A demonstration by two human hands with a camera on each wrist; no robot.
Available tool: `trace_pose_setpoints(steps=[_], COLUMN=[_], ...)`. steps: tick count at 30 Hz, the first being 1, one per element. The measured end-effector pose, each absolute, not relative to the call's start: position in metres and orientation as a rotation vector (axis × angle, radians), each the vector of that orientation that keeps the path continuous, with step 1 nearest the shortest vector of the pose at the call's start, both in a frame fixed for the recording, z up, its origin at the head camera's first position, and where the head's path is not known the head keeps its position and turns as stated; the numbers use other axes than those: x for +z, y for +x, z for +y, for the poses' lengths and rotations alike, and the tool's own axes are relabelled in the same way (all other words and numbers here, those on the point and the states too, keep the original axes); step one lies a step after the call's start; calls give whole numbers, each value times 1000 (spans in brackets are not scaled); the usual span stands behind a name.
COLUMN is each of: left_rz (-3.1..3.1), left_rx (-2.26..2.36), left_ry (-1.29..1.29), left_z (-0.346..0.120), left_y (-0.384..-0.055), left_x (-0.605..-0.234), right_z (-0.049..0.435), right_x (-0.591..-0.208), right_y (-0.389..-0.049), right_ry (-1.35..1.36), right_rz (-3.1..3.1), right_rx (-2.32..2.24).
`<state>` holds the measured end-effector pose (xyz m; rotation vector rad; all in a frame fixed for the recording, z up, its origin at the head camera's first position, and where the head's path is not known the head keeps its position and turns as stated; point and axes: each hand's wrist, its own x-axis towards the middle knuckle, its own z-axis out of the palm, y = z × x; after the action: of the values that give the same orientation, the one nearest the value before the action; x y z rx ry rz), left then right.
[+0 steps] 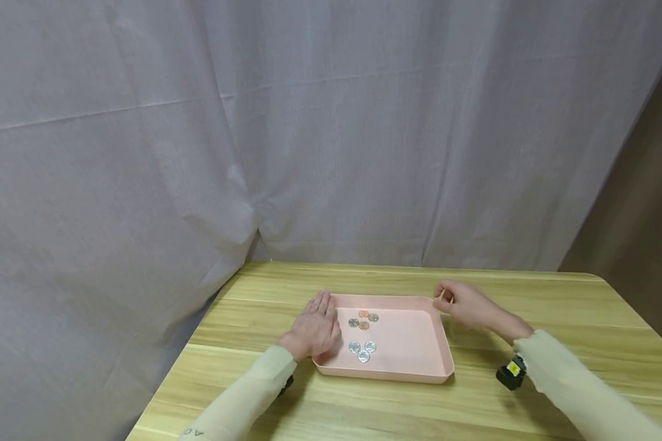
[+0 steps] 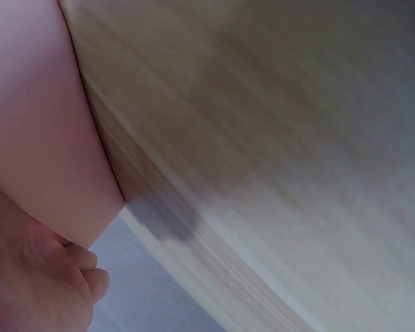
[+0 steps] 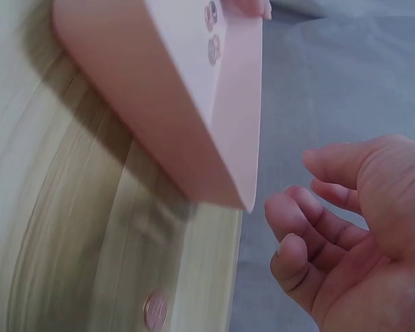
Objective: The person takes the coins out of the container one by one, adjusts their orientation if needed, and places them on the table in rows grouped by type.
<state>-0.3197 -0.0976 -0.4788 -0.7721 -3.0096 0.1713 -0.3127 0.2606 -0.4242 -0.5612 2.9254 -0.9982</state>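
Observation:
A shallow pink tray (image 1: 408,343) lies on the wooden table. Inside it, toward the left, silver coins and two copper coins (image 1: 363,326) form a loose group, with three larger silver coins (image 1: 363,356) nearer the front. My left hand (image 1: 314,324) rests over the tray's left rim, fingers extended. Close to the far right corner is my right hand (image 1: 458,301); in the right wrist view its fingers curl loosely, hold nothing and stand apart from the tray wall. That view also shows a copper coin (image 3: 155,311) on the table outside the tray; in the head view it is hidden.
The wooden tabletop (image 1: 243,392) extends around the tray on every side. Behind the table hangs a grey curtain (image 1: 342,153), which also covers the left side. A black wrist camera (image 1: 510,373) is strapped beneath the right sleeve.

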Motion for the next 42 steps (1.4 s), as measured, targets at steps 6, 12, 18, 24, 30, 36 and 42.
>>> trace_pose_setpoints(steps=[6, 12, 18, 24, 30, 36, 42], left_rz=[-3005, -3024, -3020, -3008, -3004, -3000, -3002], left_rx=[164, 150, 135, 136, 138, 152, 149], left_ry=[-765, -759, -755, -757, -760, -763, -766], left_z=[-99, -98, -99, -99, -100, -101, -101], left_y=[-321, -320, -320, -321, -320, -320, -319], left_x=[-480, -479, -480, -480, -481, -480, -478], right_z=[241, 221, 201, 185, 169, 154, 144], right_x=[-422, -427, -432, -437, -441, -448, -454], right_y=[-319, -323, -325, -329, -330, -331, -334], right_ry=[-644, -644, -641, -653, -662, -682, -709], right_rz=[2916, 2853, 2874, 2863, 2854, 2786, 2694], right_rx=[-994, -1042, -1007, -970, -938, -956, -987])
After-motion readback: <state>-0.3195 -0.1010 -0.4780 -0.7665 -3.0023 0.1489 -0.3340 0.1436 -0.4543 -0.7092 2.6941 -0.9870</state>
